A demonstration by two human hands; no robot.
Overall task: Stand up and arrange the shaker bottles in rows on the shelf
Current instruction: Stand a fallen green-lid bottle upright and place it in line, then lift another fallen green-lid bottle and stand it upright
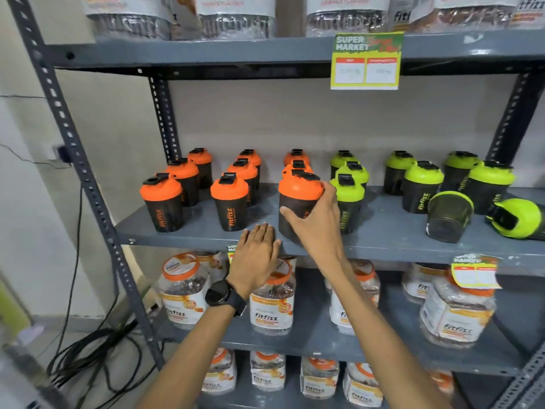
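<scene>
Nearest the camera, two bare forearms reach up to the grey shelf (383, 231). The left hand (256, 261), a black watch (225, 296) on its wrist, lies flat with fingers together and spread out straight, palm down on the shelf's front edge, holding nothing. Just beside it, the right hand (315, 219) is wrapped around the front orange-lidded shaker bottle (298, 199), thumb across the dark body, fingers up by the lid; the bottle stands at the shelf's front edge, tipped slightly.

Left of it, two more orange-lidded bottles (230, 202) stand upright in the front row, with further orange ones lined up behind in three columns. Right of the held bottle, a green-lidded bottle (348, 202) stands just beside it, more green ones upright behind. Far right, a lidless dark cup (448, 216) lies on its side, and a green-lidded bottle (516, 218) lies tipped over next to it.

Above, a yellow price tag (365, 62) hangs from the upper shelf; below, jars (271, 308) fill the lower shelves
</scene>
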